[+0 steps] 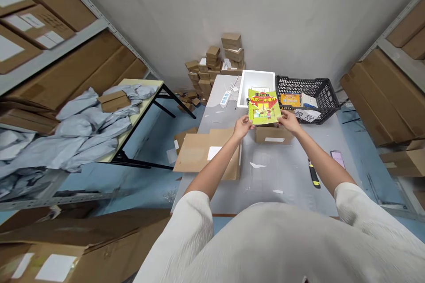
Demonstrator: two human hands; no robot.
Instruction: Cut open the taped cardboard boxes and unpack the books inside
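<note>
Between both hands I hold a green picture book [264, 108] with red lettering and a cartoon scene on its cover. My left hand [243, 126] pinches its lower left edge, and my right hand [288, 121] grips the right edge. Just beneath the book a small cardboard box [274, 135] with a white label stands on the grey table [265, 185]. Behind the book sits a white plastic bin [245, 84], partly hidden by it. To its right is a black mesh crate [327, 97] holding an orange book [290, 99] and other books.
An opened cardboard box [195, 152] lies at the table's left edge. A yellow-black utility knife [314, 174] and a phone [338, 158] rest on the right. A power strip [225, 98] lies at the back left. Grey parcel bags [89, 124] cover a side table.
</note>
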